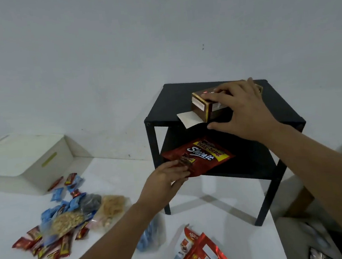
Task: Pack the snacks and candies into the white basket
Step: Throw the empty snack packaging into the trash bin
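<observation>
Nearest the lens, at lower centre, we note a red foil snack bag on the white counter. At centre, the left hand pinches the near corner of a red Beng-Beng pouch lying on the black shelf's lower tier, its long axis running toward upper right. Above, the right hand grips a brown box on the top tier. Loose candies lie lower left; the white basket sits mid-left, well apart from both hands.
</observation>
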